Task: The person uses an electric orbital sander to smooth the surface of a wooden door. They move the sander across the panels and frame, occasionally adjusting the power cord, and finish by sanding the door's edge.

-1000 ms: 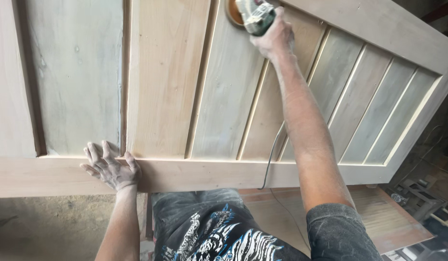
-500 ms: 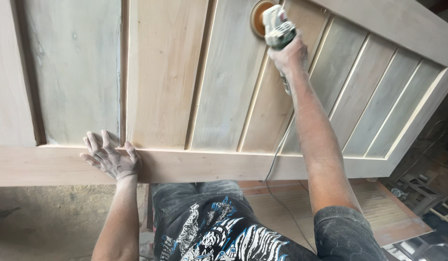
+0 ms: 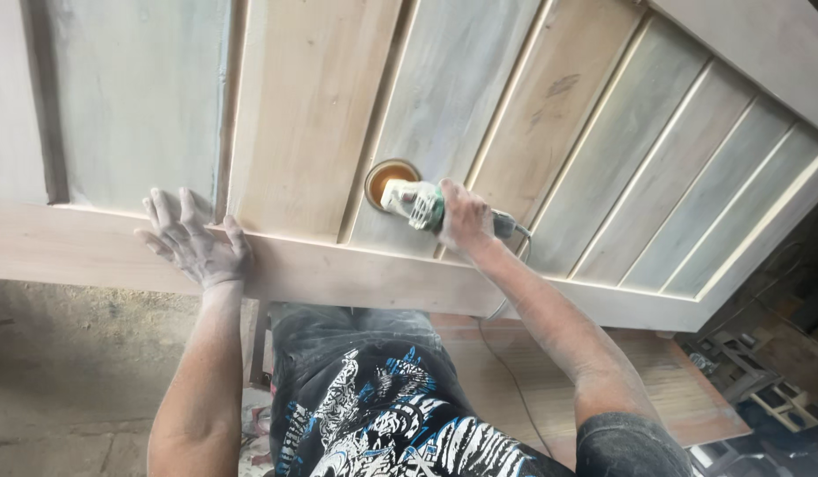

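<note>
A large unfinished wooden door [image 3: 321,97] with recessed vertical panels lies flat in front of me. My right hand [image 3: 462,216] grips a green and grey disc sander [image 3: 409,199], whose round orange pad rests on a grey panel close to the door's near rail. My left hand [image 3: 190,237], dusty, lies flat with fingers spread on the near rail, at the foot of a pale panel. The sander's cord [image 3: 506,353] hangs down off the rail beside my right forearm.
Under the door, to the right, a reddish slatted board [image 3: 674,389] lies on the ground. Dark clutter and blocks [image 3: 762,380] sit at the far right. Bare dusty floor [image 3: 82,371] shows at the lower left.
My right hand has drawn the sander down the panel from the far end to near the rail beside me. My left hand has stayed flat on the rail.
</note>
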